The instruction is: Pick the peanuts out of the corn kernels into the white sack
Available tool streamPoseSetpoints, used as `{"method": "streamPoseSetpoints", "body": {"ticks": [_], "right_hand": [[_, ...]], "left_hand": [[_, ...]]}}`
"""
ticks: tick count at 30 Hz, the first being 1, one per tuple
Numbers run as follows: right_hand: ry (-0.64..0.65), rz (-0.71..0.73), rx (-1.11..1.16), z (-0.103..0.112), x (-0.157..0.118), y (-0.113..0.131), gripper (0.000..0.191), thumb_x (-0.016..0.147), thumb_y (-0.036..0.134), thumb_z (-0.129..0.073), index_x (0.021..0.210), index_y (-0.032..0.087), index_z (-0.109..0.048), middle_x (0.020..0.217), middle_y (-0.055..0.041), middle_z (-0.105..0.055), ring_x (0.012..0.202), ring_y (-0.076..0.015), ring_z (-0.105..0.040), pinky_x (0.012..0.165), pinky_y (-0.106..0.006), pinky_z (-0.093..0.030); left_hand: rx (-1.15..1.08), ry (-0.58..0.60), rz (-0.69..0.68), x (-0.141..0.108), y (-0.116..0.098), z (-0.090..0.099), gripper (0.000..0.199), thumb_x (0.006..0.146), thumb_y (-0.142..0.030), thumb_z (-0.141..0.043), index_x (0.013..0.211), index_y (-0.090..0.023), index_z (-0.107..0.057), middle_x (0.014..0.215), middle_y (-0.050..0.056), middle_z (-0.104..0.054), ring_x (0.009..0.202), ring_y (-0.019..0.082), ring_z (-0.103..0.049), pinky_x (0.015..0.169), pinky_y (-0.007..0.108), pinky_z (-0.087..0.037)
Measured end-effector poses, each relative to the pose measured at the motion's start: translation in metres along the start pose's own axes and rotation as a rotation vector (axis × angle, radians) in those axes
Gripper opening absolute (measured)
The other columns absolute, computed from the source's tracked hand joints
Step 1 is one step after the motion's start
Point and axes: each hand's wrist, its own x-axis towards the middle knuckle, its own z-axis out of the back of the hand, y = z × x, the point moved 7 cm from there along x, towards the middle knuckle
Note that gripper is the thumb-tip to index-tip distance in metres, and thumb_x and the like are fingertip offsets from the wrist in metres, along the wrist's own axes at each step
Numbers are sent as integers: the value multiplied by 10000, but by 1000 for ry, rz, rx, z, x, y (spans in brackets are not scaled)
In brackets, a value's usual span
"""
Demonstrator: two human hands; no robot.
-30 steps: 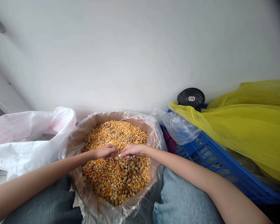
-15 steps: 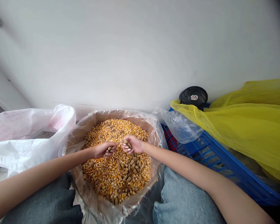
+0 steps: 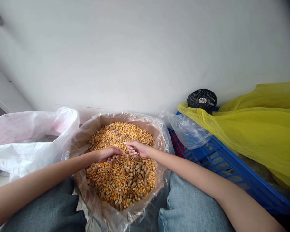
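Preferably, we should work low over the corn kernels (image 3: pixel 106 183), so that any nut which slips falls only a little and does not jump past the clear plastic liner (image 3: pixel 163 132). When we handle the peanuts (image 3: pixel 136 174) among the kernels, in our judgement it is best to pinch with the fingertips and store in the palm, without hard squeezing, because the shells could crack. It would be wise also to let stray kernels drop through between the fingers.

As for the grip, our left hand (image 3: pixel 107 154) is loosely curled, only partly closed, and it has peanuts between the fingers and the palm. Our right hand (image 3: pixel 139 149) is more folded, with the thumb stretched toward the left fingertips, and it seems to have hold of at least one peanut; how many more it hides, we cannot tell. Both hands are close together above the corn. Many loose peanuts lie on the kernels, the thickest group on our side of the right hand.
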Motion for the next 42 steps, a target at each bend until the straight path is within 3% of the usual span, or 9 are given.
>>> {"method": "streamPoseSetpoints", "body": {"ticks": [5,10,15,21,25,28,32,36,42], "right_hand": [[-170,31,-442,14,5,-9,385,703,481,-485,543,166,-333,413,84,-285,358,-35,-226,366,-177,-155],[-310,77,-1133,17,6,-6,205,638,347,-560,676,146,-566,603,19,-543,540,-82,-446,478,-189,-294],[-178,13,-1573,-1,5,-10,338,620,343,-541,926,209,-588,850,-28,-631,703,-162,-552,530,-218,-347],[-87,-32,-1820,-14,2,-17,320,661,361,-463,912,208,-590,837,-76,-639,712,-208,-586,556,-267,-399],[-61,-47,-1861,-22,2,-19,320,635,359,-475,866,176,-599,787,-104,-636,688,-228,-583,536,-282,-399],[-58,-72,-1756,-21,2,-18,268,603,360,-484,750,162,-589,691,-84,-610,628,-212,-553,509,-272,-370],[-117,-75,-1289,-4,2,-13,128,605,272,-450,629,156,-500,581,-12,-502,532,-114,-452,474,-217,-317],[-67,-87,-814,6,1,-15,125,678,278,-359,741,187,-418,495,60,-338,397,-55,-274,387,-171,-221],[-2,-25,-54,7,0,-8,151,637,252,-350,776,200,-376,458,72,-256,370,-65,-204,357,-165,-149]], "left_hand": [[251,-149,56,0,4,12,350,680,-490,-465,850,-187,-508,467,-89,-256,360,40,-186,357,180,-127],[1000,-208,-145,0,-10,-1,325,724,-460,-434,750,-172,-585,542,-26,-484,502,87,-428,480,203,-304],[1665,-128,-264,2,0,-38,340,738,-435,-426,919,-196,-585,744,68,-637,624,209,-582,522,275,-398],[1856,-81,-368,4,15,-60,294,759,-344,-436,912,-131,-569,818,106,-638,666,242,-606,521,313,-451],[1798,-80,-406,4,20,-62,282,764,-324,-400,902,-142,-566,809,113,-633,684,228,-601,567,315,-450],[1637,-159,-279,8,16,-48,304,748,-332,-368,911,-151,-549,732,99,-624,618,210,-580,536,295,-417],[1041,-184,-190,10,5,-26,253,747,-333,-322,659,-166,-490,577,16,-520,509,116,-470,476,222,-330],[352,-134,50,9,12,-10,342,741,-452,-328,525,-190,-287,396,-63,-235,342,62,-187,359,212,-149],[-116,-35,119,2,6,-8,379,695,-499,-401,534,-189,-253,414,-76,-164,343,48,-100,344,207,-32]]}}
